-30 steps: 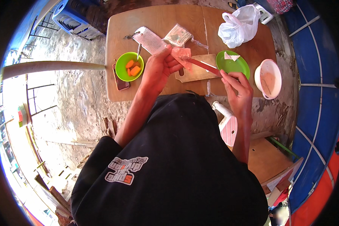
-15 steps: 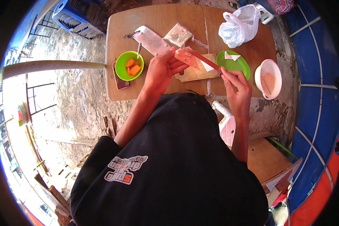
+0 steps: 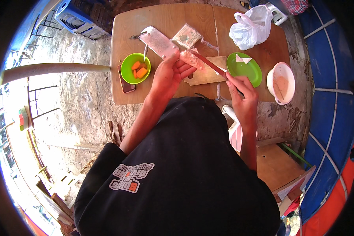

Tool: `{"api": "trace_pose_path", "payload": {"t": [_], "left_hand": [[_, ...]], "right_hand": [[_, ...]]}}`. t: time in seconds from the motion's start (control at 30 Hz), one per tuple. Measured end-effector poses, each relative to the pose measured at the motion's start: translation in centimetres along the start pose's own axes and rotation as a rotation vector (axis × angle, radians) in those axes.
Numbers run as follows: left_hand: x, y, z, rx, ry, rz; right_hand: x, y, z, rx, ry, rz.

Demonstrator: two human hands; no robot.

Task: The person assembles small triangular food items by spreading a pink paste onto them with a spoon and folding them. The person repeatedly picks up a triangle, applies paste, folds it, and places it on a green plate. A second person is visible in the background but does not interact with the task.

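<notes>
My left hand (image 3: 170,75) is turned palm up over the table, its fingers bent under a thin pale pastry sheet (image 3: 192,60) smeared with a pinkish filling. My right hand (image 3: 243,91) grips the handle of a knife (image 3: 211,64). The knife's long reddish blade points away to the left and its tip rests at the sheet's upper edge. Beneath the two hands lies a wooden cutting board (image 3: 200,78), with a piece of white sheet partly hidden by the blade. To the right, a green oval plate (image 3: 246,74) carries small white folded triangles (image 3: 243,59).
A pink-white bowl (image 3: 270,80) with a pinkish mix stands at the right edge. A green bowl (image 3: 124,74) holds orange pieces and a spoon, beside a phone (image 3: 126,85). Farther back are a pale flat rectangular object (image 3: 157,41), a plastic-wrapped pack (image 3: 187,36) and a white plastic bag (image 3: 251,30).
The sheet, earlier a wider shape with a pointed corner hanging toward the board, now looks narrower and bunched along my fingers. My right hand and the knife have shifted slightly left and nearer me.
</notes>
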State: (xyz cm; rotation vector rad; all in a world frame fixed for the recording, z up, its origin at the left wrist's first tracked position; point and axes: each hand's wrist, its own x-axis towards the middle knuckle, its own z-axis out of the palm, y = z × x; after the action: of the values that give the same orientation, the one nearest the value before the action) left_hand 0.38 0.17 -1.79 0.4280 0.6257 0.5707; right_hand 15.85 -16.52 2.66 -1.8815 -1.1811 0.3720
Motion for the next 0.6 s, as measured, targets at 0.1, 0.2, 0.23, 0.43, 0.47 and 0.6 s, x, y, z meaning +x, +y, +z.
{"api": "trace_pose_path", "payload": {"t": [0.1, 0.2, 0.23, 0.43, 0.47, 0.6], "left_hand": [[0.2, 0.0, -0.1, -0.056, -0.017, 0.001], [0.4, -0.1, 0.0, -0.056, -0.032, 0.027], [0.5, -0.1, 0.1, -0.055, -0.036, 0.036], [0.4, -0.1, 0.8, -0.098, -0.052, 0.009], [0.4, -0.1, 0.9, -0.120, -0.065, 0.007], [0.6, -0.2, 1.1, -0.218, -0.071, -0.005]], "right_hand": [[-0.8, -0.2, 0.5, -0.007, 0.014, 0.025], [-1.4, -0.3, 0.8, 0.002, 0.020, 0.046], [-1.5, -0.3, 1.0, -0.002, 0.031, 0.038], [-2.4, -0.3, 1.8, -0.006, 0.092, 0.064], [-2.6, -0.2, 2.0, 0.002, 0.106, 0.065], [-3.1, 0.1, 2.4, -0.003, 0.123, 0.085]]}}
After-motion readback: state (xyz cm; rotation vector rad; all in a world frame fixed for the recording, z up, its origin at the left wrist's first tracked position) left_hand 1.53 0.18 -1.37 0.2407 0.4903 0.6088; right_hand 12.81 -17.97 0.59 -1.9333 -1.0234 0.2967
